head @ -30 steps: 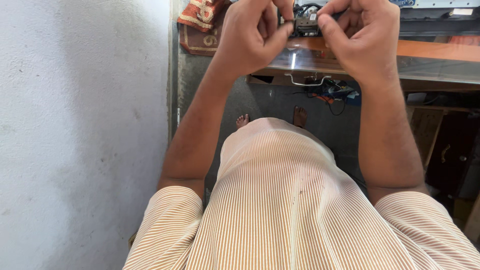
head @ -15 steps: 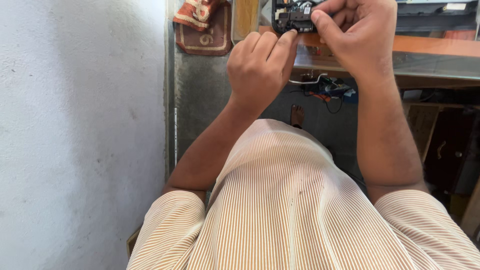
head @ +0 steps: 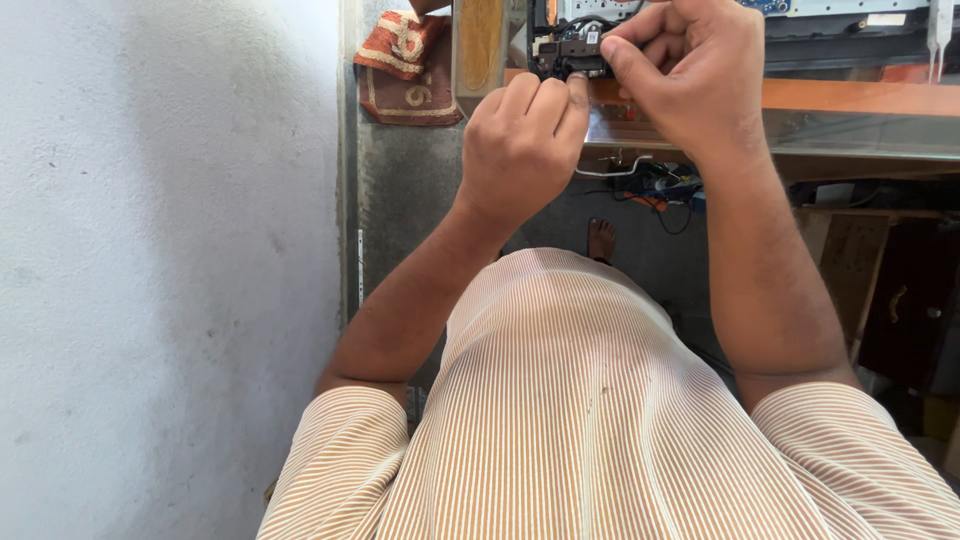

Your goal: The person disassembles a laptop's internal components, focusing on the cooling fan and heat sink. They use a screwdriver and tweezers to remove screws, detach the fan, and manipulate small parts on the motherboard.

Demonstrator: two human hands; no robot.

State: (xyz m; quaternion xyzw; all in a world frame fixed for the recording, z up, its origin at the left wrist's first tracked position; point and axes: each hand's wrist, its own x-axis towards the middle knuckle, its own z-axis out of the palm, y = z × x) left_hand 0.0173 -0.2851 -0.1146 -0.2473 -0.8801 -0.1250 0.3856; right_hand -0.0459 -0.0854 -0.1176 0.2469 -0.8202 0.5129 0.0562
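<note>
My right hand (head: 690,75) pinches a small black electronic part (head: 568,52) with dark wires, held at the front of a workbench (head: 860,100) near the top of the view. My left hand (head: 520,150) sits just below it, fingers curled, with the fingertips touching the underside of the same part. Behind the part lies a larger electronic unit (head: 700,10) with a metal frame, mostly cut off by the top edge. My striped orange-and-white shirt fills the lower half of the view.
A white wall (head: 160,270) runs down the left. An orange patterned cloth (head: 405,65) hangs at the top left beside a wooden post (head: 480,45). Loose wires (head: 650,185) lie under the bench, a bare foot (head: 600,240) stands on the grey floor, and dark wooden furniture (head: 880,300) is at right.
My left hand dropped away from the part half a second ago and has come back up to touch it from below. My right hand has kept hold of the part throughout.
</note>
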